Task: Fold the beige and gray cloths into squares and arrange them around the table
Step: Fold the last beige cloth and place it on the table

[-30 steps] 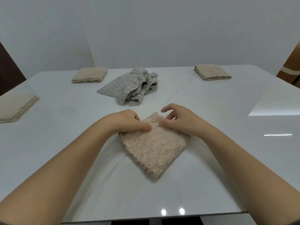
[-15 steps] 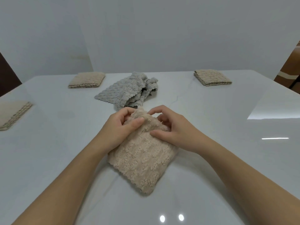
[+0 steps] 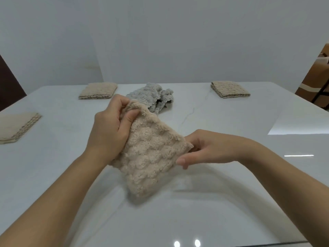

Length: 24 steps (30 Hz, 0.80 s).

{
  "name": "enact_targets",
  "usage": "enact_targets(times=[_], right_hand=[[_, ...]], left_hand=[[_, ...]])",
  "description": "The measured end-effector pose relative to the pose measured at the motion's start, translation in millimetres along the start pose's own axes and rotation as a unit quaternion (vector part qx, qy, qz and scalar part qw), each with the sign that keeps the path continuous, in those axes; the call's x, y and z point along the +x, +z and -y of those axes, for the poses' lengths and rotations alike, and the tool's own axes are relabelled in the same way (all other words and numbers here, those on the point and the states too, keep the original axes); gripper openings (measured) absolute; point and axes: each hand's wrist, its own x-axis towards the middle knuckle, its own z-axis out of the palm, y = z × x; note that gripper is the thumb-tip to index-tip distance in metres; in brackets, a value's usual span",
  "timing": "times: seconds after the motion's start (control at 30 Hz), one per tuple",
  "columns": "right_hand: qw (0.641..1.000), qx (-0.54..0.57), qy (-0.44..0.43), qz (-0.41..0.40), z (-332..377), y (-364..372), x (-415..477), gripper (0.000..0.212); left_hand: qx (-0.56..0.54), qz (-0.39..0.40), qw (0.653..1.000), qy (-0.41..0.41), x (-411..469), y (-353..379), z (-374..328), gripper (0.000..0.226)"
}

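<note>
Folded beige cloth [image 3: 151, 154] held up between both grips over the near middle of the worktop [image 3: 231, 175]

Left to right: a folded beige square [image 3: 16, 127] at the left edge, another square [image 3: 98, 90] at the far side, then the left grip [image 3: 110, 132], its thumb and curled fingers clamped on the held cloth's top corner. Whether the cloth's low corner touches the worktop I cannot tell. Behind it lies the gray cloth [image 3: 153, 93], crumpled and unfolded. The right grip [image 3: 210, 148] pinches the right corner, fingers behind and thumb in front. A third square [image 3: 229, 89] sits far right. The cloth looks light, plush and limp, so its layers may slip apart – best held at corners through every layer. No container shows; all cloths lie straight on the worktop.
</note>
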Motion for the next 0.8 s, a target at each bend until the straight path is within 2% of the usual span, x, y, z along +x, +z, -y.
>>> enact_targets(times=[0.1,0.2,0.27,0.33,0.4,0.47,0.5,0.6,0.67,0.73,0.8], right_hand=[[0.999,0.041,0.012,-0.022,-2,1,-8,0.021],[0.986,0.138,0.019,-0.090,-8,8,-7,0.018],[0.959,0.250,0.045,-0.128,-14,14,-3,0.015],[0.914,0.355,0.097,-0.174,-22,17,4,0.015],[0.878,0.379,0.168,-0.238,-33,16,16,0.021],[0.872,0.315,0.217,-0.306,-44,14,30,0.024],[0.875,0.277,0.228,-0.326,-47,13,37,0.028],[0.917,0.147,0.224,-0.297,-48,10,53,0.042],[0.935,0.027,0.210,-0.285,-47,8,59,0.045],[0.932,-0.070,0.197,-0.297,-46,8,61,0.047],[0.923,-0.117,0.186,-0.316,-47,9,59,0.045]], left_hand=[[0.034,-0.020,0.999,-0.007,-11,-3,-7,0.008],[0.015,0.014,0.996,-0.085,-21,5,-12,0.008],[0.001,0.055,0.982,-0.179,-24,11,-11,0.013],[0.004,0.090,0.958,-0.270,-23,17,-5,0.018],[0.004,0.123,0.934,-0.335,-22,25,2,0.014],[0.018,0.143,0.920,-0.363,-21,33,9,0.005],[0.040,0.151,0.921,-0.357,-20,36,13,0.009],[0.178,0.114,0.941,-0.264,-11,41,16,0.012],[0.201,0.093,0.953,-0.208,-3,45,9,0.019],[0.191,0.130,0.957,-0.175,-1,58,-3,0.028],[0.205,0.216,0.945,-0.135,-9,77,-8,0.039]])
